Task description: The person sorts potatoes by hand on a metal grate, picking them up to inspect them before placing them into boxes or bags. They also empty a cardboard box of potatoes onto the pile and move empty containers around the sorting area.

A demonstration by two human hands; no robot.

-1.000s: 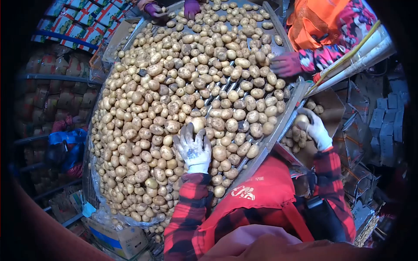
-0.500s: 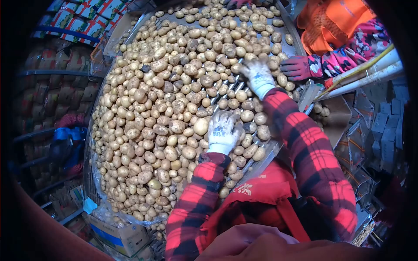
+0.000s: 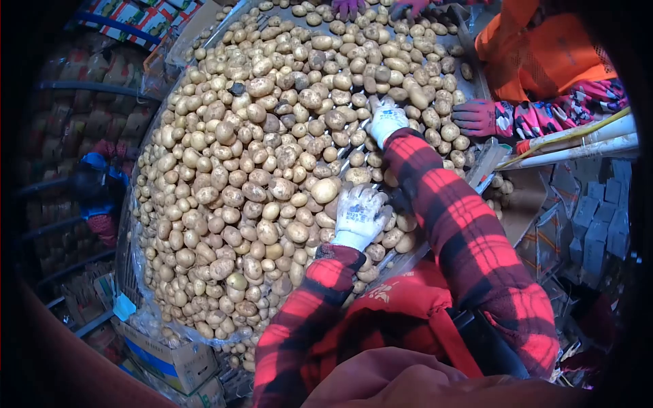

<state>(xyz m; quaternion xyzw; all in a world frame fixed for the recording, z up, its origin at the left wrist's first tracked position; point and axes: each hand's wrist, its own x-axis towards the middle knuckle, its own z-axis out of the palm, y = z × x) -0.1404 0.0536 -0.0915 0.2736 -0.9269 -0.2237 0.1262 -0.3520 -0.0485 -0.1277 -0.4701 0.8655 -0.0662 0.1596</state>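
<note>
A broad heap of potatoes (image 3: 224, 177), many with dirt on them, spreads over a slatted metal table. My left hand (image 3: 362, 216), in a white glove with a grey-stained palm side and print on the back, lies palm down on the potatoes near the front edge. Its fingers are stretched and slightly spread, beside a larger pale potato (image 3: 326, 190). Farther forward, my right hand (image 3: 386, 122), in a matching glove, reaches down among the potatoes beside a gap showing the slats. Its thumb stands apart from the fingers, whose tips are partly hidden; no held potato is visible.
At the right, a co-worker's pink-gloved hand (image 3: 474, 117) rests on the table's edge near white pipes (image 3: 578, 146). Other gloved hands (image 3: 348, 8) show at the far end. A cardboard box (image 3: 173, 364) stands front left; stacked grey cartons (image 3: 598, 217) are at right.
My right hand has drawn slightly left among the potatoes, and several potatoes around it have shifted. My left hand stays on the heap, a little farther right. More gloved fingers show at the far end.
</note>
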